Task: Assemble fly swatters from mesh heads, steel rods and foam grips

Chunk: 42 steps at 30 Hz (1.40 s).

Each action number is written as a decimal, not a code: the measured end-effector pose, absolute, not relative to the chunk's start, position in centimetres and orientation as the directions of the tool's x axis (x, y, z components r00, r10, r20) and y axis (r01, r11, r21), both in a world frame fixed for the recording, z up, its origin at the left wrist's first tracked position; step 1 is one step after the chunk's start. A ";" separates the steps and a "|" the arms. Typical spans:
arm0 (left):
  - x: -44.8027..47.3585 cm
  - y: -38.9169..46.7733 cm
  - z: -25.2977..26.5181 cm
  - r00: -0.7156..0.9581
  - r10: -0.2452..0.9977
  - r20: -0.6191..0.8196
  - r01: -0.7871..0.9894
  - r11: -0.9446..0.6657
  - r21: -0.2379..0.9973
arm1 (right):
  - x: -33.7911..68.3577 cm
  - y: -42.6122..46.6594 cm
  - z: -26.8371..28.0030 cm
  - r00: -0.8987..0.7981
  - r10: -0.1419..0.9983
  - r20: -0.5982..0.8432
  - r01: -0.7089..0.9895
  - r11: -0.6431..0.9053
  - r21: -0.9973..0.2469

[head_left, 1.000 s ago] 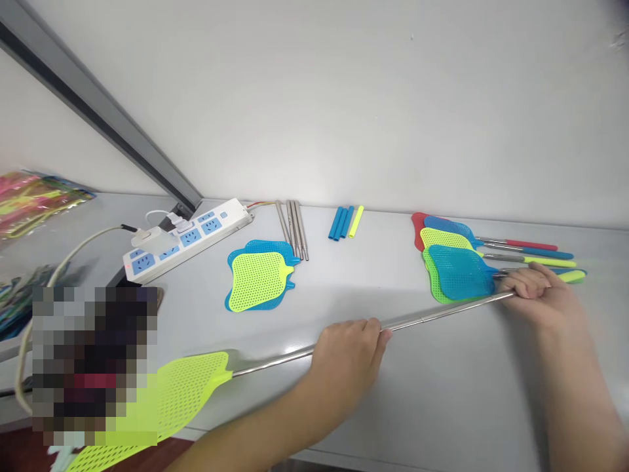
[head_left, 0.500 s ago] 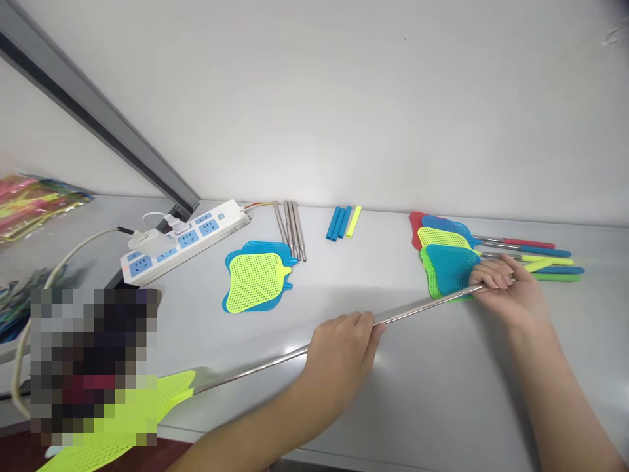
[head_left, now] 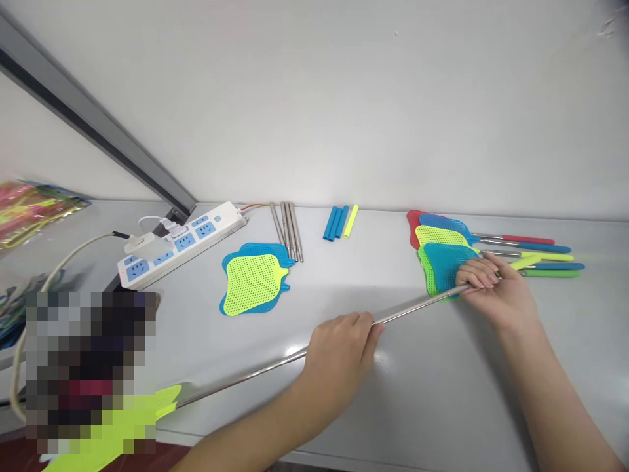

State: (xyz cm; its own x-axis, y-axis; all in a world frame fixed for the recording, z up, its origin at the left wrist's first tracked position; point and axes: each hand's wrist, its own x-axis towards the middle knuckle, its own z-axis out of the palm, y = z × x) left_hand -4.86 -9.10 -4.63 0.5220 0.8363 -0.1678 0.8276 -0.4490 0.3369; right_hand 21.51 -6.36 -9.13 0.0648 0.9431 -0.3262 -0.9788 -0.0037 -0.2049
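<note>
A fly swatter with a metal telescopic rod (head_left: 236, 379) stretches slantwise over the table, its yellow-green mesh head (head_left: 105, 429) at the lower left, partly hidden by a pixelated patch. Around the middle of the rod wraps my left hand (head_left: 337, 357), closed. Further up to the right, my right hand (head_left: 496, 292) is closed about the rod's other end, its fingers curled over it. A yellow sleeve (head_left: 523, 263) sticks out past that hand. Just behind my right hand lie several fly swatters (head_left: 449, 262) in red, blue, yellow and green, with extended coloured handles.
Loose blue and yellow swatter heads (head_left: 253, 282) lie left of centre, with several metal rods (head_left: 289, 229) behind them. Blue and yellow tubes (head_left: 339, 223) sit near the wall. A power strip (head_left: 181, 246) with plugs and a cable (head_left: 69, 252) stands at left, near plastic-wrapped items (head_left: 34, 210).
My right hand has moved a little to the left along with the swatter, whose head has shifted left and slightly down. My left hand stays in nearly the same place on the rod.
</note>
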 end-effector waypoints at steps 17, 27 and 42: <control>-5.1 -9.1 -4.3 0.482 0.865 -0.143 0.844 -0.414 0.342 | 21.1 -6.2 -9.6 0.055 0.954 -0.295 -0.985 0.002 -0.175; -5.3 -9.1 -4.3 0.484 0.868 -0.109 0.832 -0.418 0.364 | 20.6 -6.2 -9.4 0.066 0.956 -0.286 -0.983 0.013 -0.182; -5.1 -9.1 -5.0 0.482 0.869 -0.111 0.829 -0.411 0.380 | 20.2 -6.2 -9.2 0.127 0.927 -0.353 -0.976 0.054 -0.210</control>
State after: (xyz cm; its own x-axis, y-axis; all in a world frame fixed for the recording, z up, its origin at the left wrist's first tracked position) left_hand -5.14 -9.09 -5.00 0.4822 0.8689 -0.1114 0.8286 -0.4112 0.3800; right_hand 20.18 -6.19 -9.23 0.1271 0.9271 -0.3527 -0.9763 0.0541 -0.2095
